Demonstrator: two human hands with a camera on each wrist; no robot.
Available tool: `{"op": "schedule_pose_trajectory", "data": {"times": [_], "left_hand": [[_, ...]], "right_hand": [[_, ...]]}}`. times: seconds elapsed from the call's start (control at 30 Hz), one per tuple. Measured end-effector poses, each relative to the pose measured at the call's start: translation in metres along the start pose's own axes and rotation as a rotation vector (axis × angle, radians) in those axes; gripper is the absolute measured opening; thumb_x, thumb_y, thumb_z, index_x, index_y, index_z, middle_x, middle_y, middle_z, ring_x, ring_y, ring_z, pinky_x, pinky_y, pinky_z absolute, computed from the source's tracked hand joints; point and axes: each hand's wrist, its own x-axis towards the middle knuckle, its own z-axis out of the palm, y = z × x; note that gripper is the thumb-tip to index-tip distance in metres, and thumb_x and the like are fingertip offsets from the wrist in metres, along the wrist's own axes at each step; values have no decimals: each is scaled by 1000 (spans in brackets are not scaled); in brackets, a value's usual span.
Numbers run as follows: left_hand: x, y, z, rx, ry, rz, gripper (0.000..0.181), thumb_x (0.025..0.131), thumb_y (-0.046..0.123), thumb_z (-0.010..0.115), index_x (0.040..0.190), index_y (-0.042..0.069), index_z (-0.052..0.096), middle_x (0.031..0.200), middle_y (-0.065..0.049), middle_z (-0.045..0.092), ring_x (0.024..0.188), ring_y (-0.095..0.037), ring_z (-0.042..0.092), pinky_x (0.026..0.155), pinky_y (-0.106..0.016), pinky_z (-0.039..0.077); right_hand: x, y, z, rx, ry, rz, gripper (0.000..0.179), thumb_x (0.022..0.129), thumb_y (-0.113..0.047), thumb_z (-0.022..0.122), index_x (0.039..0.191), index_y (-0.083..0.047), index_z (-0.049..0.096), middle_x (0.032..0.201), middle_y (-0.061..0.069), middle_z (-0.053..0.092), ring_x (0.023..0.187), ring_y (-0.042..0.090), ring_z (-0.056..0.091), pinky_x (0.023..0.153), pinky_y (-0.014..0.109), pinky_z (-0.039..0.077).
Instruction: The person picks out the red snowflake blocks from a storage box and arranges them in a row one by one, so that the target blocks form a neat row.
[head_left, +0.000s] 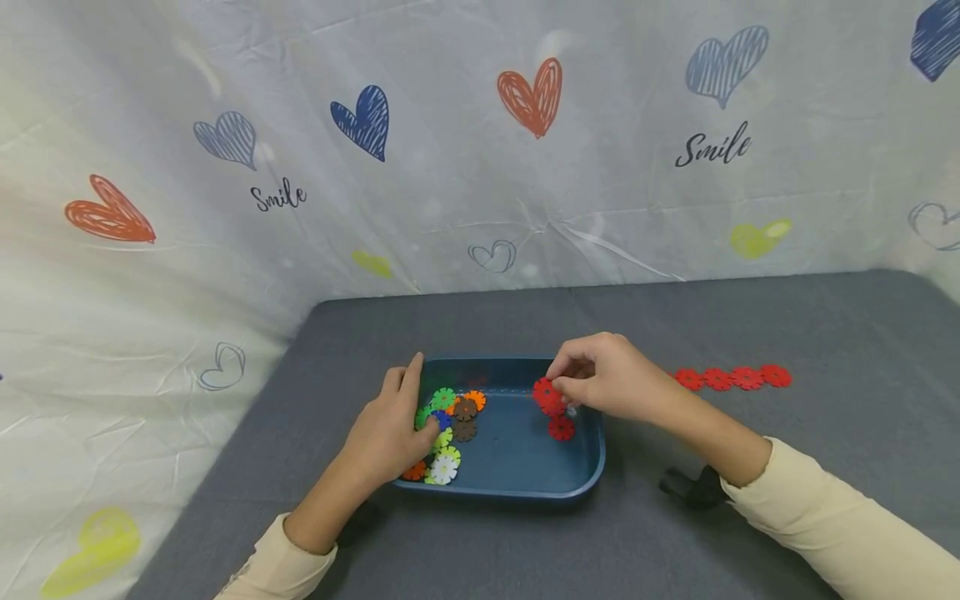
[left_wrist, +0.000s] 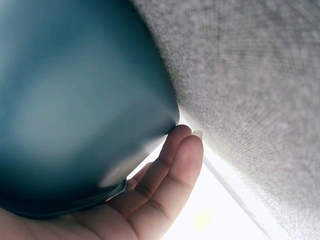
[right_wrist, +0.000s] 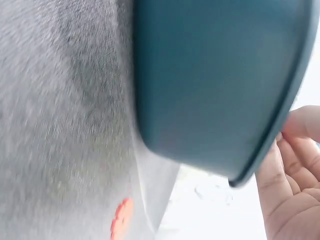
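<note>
My left hand point(head_left: 390, 421) grips the left wall of a dark blue plastic tray point(head_left: 525, 490), thumb over the rim and fingers along the outside. In the left wrist view its fingers point(left_wrist: 167, 175) lie against the tray's outer wall. Over the tray's right end, my right hand point(head_left: 611, 375) pinches a red flower-shaped disc point(head_left: 546, 392) between thumb and fingertips. Just below it in the head view is another red disc point(head_left: 561, 428). Green, orange, brown, blue, yellow-green and white discs point(head_left: 444, 468) are heaped at the tray's left end, partly hidden by my left hand.
On the grey cloth-covered table point(head_left: 480, 546), several red discs point(head_left: 747, 378) lie in a row right of the tray. A small black object point(head_left: 693, 487) lies beside my right sleeve. Behind the table hangs a white curtain point(head_left: 450, 183) printed with hearts.
</note>
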Motion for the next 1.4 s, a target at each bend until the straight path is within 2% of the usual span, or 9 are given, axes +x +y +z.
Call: {"op": "schedule_pose_trajectory", "data": {"times": [0.3, 0.47, 0.67, 1.03, 1.4], "left_hand": [[0, 0, 0, 0, -3, -3, 89, 90, 19, 69, 160, 4, 17, 146, -24, 38, 46, -16, 42, 46, -32, 39], [0, -1, 0, -2, -3, -1, 88, 90, 18, 68, 160, 4, 17, 146, -23, 38, 46, -16, 41, 46, -32, 39], [0, -1, 1, 0, -1, 4, 88, 90, 19, 68, 160, 4, 17, 146, -23, 38, 46, -16, 41, 46, -31, 39], [0, -2, 1, 0, 0, 2, 88, 90, 19, 69, 160, 4, 18, 145, -23, 38, 46, -16, 41, 46, -32, 39], [1, -1, 1, 8, -2, 2, 88, 90, 19, 69, 160, 4, 17, 145, -23, 38, 45, -16, 40, 46, -32, 38]], "right_hand": [[-11, 5, -24, 66, 26, 21, 10, 89, 3, 67, 96, -1, 73, 86, 8, 71, 73, 23, 70, 70, 37, 59], [-19, 6, -35, 99, 37, 41, 10, 89, 1, 68, 98, 1, 73, 87, 9, 71, 77, 28, 71, 71, 39, 59], [-29, 13, -48, 38, 71, 79, 9, 90, -2, 68, 97, -2, 75, 84, 8, 73, 77, 32, 72, 70, 39, 58], [-54, 29, -74, -26, 152, 136, 12, 90, -3, 69, 100, 0, 75, 86, 8, 73, 73, 23, 71, 67, 35, 57], [-80, 49, -103, -92, 194, 224, 16, 93, -9, 70, 106, 0, 74, 89, 8, 75, 76, 23, 72, 67, 34, 57]]}}
